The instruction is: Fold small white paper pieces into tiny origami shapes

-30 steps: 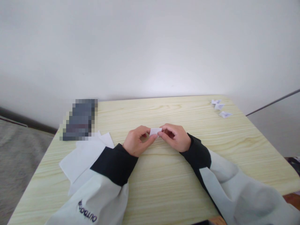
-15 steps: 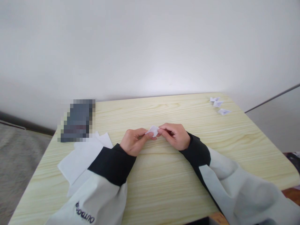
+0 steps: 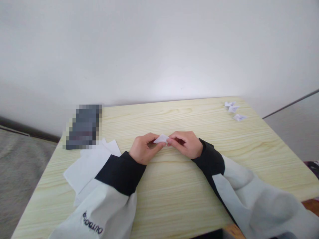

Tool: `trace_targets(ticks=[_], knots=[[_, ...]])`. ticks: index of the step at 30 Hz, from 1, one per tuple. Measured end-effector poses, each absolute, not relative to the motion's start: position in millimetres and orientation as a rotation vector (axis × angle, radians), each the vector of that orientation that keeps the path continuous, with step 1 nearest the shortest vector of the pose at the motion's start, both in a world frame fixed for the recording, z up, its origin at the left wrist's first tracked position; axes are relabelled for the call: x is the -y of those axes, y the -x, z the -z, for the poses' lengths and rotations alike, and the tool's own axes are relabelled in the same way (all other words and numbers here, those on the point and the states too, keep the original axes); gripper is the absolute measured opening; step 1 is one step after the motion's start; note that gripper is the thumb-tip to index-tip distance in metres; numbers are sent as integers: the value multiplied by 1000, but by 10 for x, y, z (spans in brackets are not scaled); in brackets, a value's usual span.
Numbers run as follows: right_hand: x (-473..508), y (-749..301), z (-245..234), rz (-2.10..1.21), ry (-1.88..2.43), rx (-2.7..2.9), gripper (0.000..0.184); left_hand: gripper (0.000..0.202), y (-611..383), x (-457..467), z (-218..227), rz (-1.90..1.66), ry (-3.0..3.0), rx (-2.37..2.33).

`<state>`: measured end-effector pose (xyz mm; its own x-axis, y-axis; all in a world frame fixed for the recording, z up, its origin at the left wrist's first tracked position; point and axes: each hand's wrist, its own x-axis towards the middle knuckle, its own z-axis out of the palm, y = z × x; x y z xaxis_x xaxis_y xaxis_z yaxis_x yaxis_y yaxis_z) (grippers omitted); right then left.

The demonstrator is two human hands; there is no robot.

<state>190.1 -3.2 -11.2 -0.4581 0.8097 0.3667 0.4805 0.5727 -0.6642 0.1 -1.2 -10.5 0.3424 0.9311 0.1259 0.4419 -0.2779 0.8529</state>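
A small folded piece of white paper (image 3: 161, 138) is held just above the middle of the light wooden table (image 3: 174, 199). My left hand (image 3: 144, 149) pinches its left side with curled fingers. My right hand (image 3: 186, 144) pinches its right side between thumb and forefinger. Both hands rest close together near the tabletop, and the fingers hide part of the paper.
Flat white paper sheets (image 3: 87, 166) lie at the left, partly under my left sleeve. A dark blurred flat object (image 3: 84, 126) sits behind them. Three small folded paper pieces (image 3: 234, 110) lie at the far right corner. A white wall stands behind the table.
The small paper has gone from a flat rectangle to a pointed, folded shape between my fingers. Both hands have stayed in the same place.
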Motion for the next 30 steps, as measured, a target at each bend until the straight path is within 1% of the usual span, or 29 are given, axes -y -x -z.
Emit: trace_targets(ticks=[5,9,12,17,21,25,30], knots=[[16,-1911,130,-522,995,2144,22,21,-8,3,108,-897,-1899,-1210],[-21,-1924,153,-341,929,2114,16,20,14,-24,120,-1087,-2041,-1263],[-51,-1935,174,-266,862,2089,15,15,43,-43,126,-1174,-2195,-1222],[-79,-1968,208,-150,877,2138,16,13,77,-62,160,-1176,-2384,-1204],[-92,-2002,228,-55,936,2282,17,11,99,-78,196,-1055,-2556,-1172],[-94,-2013,232,-82,971,2360,17,12,118,-84,218,-1000,-2710,-1212],[-90,-2011,237,-248,993,2309,21,14,125,-88,236,-963,-2783,-1194]])
